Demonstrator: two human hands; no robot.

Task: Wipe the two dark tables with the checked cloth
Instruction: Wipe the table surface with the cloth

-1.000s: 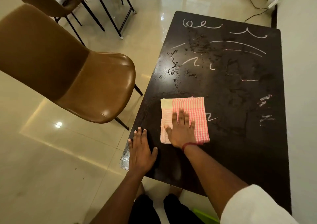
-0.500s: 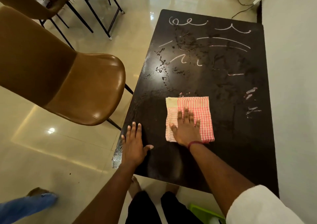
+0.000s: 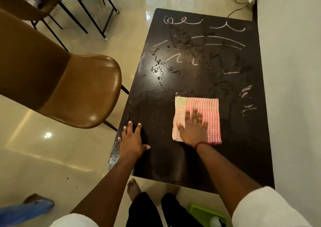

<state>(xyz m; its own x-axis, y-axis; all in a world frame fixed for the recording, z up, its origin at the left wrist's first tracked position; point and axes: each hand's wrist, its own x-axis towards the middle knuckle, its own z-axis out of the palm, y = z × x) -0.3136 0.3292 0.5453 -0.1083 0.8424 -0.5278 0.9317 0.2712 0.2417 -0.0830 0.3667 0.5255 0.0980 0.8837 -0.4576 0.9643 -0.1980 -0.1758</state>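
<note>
A: Where's the cloth (image 3: 208, 108)?
B: On the dark counter (image 3: 199, 157), under the flat right hand (image 3: 193, 131). The left hand (image 3: 132, 143) rests spread at the near left edge.
A: The room?
B: White scrawls (image 3: 205, 41) far; brown chair (image 3: 83, 91) left, glossy floor (image 3: 43, 157), wall (image 3: 291, 87) right.

Warm dim light, glare spots on table (image 3: 243, 148) and floor (image 3: 57, 150), wide-angle bowing

The cloth (image 3: 206, 105) lies on the table (image 3: 199, 80), with the right hand (image 3: 193, 131) flat on it. The left hand (image 3: 132, 140) is on the table at nine o'clock from the cloth. The chair (image 3: 83, 91) stands at ten o'clock.
</note>
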